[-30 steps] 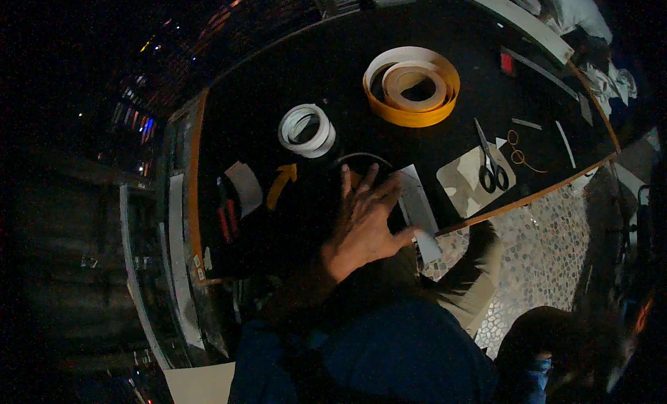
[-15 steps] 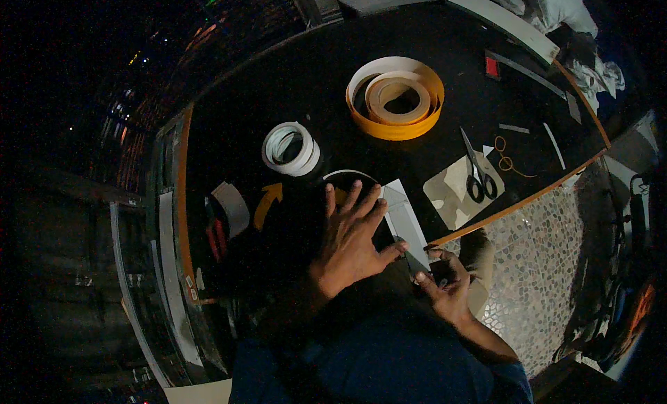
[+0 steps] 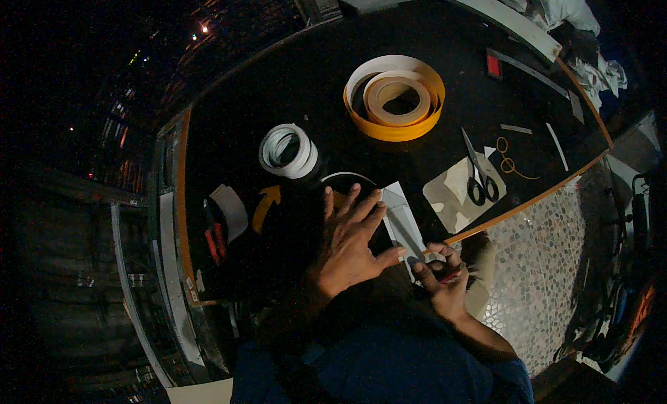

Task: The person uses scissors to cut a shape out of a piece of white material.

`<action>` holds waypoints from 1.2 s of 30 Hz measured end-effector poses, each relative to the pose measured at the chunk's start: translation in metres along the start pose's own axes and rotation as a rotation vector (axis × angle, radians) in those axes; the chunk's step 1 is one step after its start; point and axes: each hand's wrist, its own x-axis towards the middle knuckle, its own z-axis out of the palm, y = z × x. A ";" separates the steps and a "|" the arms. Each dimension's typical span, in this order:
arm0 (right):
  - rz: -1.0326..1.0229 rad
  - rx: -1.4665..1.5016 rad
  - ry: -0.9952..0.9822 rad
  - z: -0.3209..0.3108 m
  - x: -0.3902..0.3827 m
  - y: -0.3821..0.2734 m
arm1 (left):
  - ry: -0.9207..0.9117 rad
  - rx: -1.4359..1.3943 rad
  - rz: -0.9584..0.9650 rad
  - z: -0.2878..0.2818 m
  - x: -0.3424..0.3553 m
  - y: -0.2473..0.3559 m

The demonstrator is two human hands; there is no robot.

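My left hand (image 3: 354, 251) lies palm down on the dark table with its fingers spread. Its thumb reaches the side of a long, flat white piece (image 3: 410, 223), which looks folded paper or card and slants toward the table's near edge. At the near end of that piece, my right hand (image 3: 448, 286) is closed, thumb and fingers bent around a slim red object (image 3: 451, 275). Most of the red object is hidden in the fingers, so its kind is unclear. Beyond my left fingertips, a thin white curved strip (image 3: 347, 174) shows, with an orange patch partly under the hand.
Far off stand a yellow-orange coiled band (image 3: 396, 133) and white tape rolls (image 3: 303, 161). Black-handled scissors (image 3: 475, 175) rest on a beige scrap (image 3: 455, 213) at right. Leftward are an orange arrow (image 3: 265, 208) and a red-handled tool (image 3: 217, 241). The wood-edged table borders a speckled floor (image 3: 535, 279).
My right hand has shifted slightly at the white piece's near end, and the red object now shows in its fingers. My left hand stays spread in nearly the same place.
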 end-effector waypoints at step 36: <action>-0.036 -0.179 -0.064 -0.004 0.000 -0.008 | 0.018 -0.009 -0.050 0.001 0.002 0.001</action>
